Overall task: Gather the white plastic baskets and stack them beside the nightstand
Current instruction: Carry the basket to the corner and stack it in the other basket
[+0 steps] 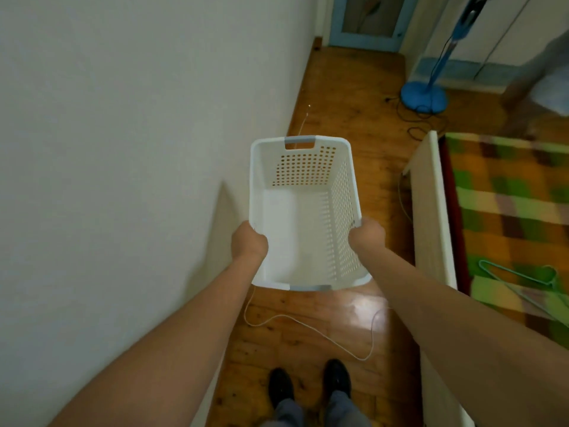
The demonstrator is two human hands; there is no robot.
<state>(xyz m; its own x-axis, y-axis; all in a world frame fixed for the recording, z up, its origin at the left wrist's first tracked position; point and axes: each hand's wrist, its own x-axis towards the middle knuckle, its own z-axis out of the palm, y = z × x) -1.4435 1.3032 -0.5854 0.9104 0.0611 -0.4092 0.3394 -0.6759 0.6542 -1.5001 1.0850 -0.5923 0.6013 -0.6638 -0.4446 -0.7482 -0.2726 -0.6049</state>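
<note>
The wall (123, 118) fills the left of the frame and the bed (498, 211), under a checked blanket, fills the right, leaving a narrow strip of wooden floor (338, 87) down the middle where the person stands. That tight corridor likely explains why the white plastic basket (303, 211) is carried lengthwise, centre frame, clear of the floor. It is upright, mouth up, and holds nothing; 1 basket is in view, no nightstand. The left hand (249, 243) is clamped on the left rim, the right hand (366, 235) on the right rim, a 2-sided hold that keeps it level. A thin white cable (308, 323) loops on the floor below it, a likely trip risk.
</note>
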